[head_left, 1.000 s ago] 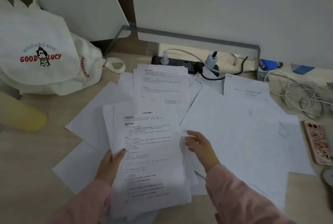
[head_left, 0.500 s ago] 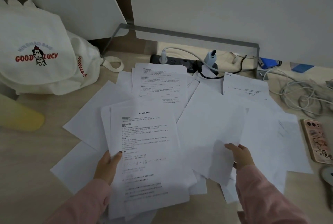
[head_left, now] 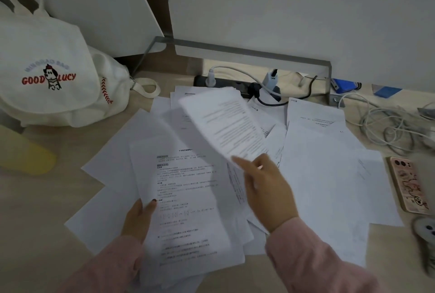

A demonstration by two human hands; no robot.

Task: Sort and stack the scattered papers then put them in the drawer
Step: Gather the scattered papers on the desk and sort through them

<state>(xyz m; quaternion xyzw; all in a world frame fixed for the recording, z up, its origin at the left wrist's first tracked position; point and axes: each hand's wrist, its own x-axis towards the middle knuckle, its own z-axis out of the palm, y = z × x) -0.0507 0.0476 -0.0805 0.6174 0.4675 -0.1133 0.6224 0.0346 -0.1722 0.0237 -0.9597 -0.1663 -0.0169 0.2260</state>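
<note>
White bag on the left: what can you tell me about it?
The bag is white, canvas-looking cloth, slumped on the desk at far left. Its front shows a cartoon dog between the red words GOOD and LUCY, under an arc of small blurred letters. Red baseball-style stitching runs down its side, and a strap loop lies on the desk at its right.

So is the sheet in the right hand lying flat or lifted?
Lifted. The right hand pinches the sheet by its near corner, and it slants up over the other papers.
</note>
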